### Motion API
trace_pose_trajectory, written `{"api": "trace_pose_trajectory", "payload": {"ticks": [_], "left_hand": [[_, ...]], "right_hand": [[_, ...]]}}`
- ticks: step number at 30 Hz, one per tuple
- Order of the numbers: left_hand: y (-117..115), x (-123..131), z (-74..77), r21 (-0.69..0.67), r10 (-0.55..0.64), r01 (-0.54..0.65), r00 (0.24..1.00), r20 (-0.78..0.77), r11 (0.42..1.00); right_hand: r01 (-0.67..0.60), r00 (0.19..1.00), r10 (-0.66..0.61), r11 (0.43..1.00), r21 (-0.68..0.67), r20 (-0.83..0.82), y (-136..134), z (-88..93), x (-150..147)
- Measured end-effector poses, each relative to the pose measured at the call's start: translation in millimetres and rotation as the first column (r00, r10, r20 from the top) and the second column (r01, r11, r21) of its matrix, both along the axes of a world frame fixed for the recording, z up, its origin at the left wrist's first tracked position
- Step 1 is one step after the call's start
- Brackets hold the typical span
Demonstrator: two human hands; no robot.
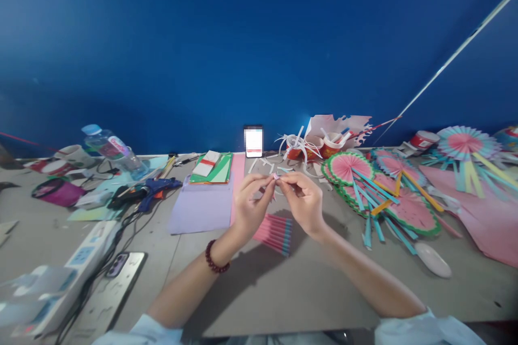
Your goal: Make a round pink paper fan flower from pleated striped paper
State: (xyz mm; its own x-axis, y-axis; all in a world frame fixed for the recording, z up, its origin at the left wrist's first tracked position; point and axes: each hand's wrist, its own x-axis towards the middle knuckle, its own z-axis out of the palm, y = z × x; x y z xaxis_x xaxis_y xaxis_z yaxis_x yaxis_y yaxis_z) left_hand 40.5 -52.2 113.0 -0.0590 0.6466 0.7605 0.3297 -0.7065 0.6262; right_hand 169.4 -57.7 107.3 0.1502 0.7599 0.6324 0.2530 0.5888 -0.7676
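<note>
My left hand (251,202) and my right hand (301,198) meet above the table, fingers pinched together on a small pink folded paper piece (276,176) held between their tips. Just below the hands lies a stack of pink pleated paper strips with blue ends (275,233). A dark red bead bracelet (214,261) circles my left wrist.
Watermelon-style paper fans with coloured sticks (378,194) lie at right, with a white spoon-like object (433,259) beside them. A lilac sheet (201,207), green paper stack (212,168), blue glue gun (156,188), water bottle (115,151), phones (253,141) and a power strip (81,264) also lie on the table.
</note>
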Motion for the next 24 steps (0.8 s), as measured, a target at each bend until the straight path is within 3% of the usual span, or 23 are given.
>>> {"api": "trace_pose_trajectory", "payload": {"ticks": [13,19,24], "left_hand": [[4,2,-7.0,0.153,0.091,-0.082,0.994,-0.053,0.985],[8,-1,-11.7,0.184,0.067,-0.053,0.995,-0.074,0.982],[11,-4,-11.8,0.289,0.098,-0.051,0.984,-0.151,0.956]], "right_hand": [[0.044,0.997,-0.046,0.998,0.038,0.065,-4,-1.7,-6],[0.028,0.999,-0.027,1.000,-0.003,0.035,-4,-2.8,-7],[-0.026,0.997,0.020,0.995,-0.095,-0.069,-5,-2.5,-8]]}}
